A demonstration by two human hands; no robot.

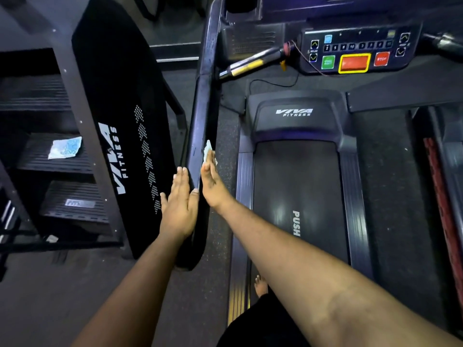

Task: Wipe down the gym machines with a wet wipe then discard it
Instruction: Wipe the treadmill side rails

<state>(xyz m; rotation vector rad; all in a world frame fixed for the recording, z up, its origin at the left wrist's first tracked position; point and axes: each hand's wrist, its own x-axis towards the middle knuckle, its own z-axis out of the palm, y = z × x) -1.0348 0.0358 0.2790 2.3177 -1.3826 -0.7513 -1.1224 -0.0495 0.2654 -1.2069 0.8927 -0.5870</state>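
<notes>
The treadmill's dark left handrail (203, 96) runs from the console down toward me. My right hand (213, 184) lies flat with straight fingers against the rail's inner side, pressing a white wet wipe (208, 150) onto it; the wipe peeks out past the fingertips. On the rail's outer side my left hand (179, 199) rests flat, fingers straight and thumb against the rail. The two hands face each other with the rail between them.
The treadmill belt (298, 196) and its console (355, 50) with coloured buttons lie to the right. A black stair-climber (120, 126) stands at the left, with a wipe packet (65, 147) on one of its steps. My bare foot (261, 285) stands on the treadmill's side strip.
</notes>
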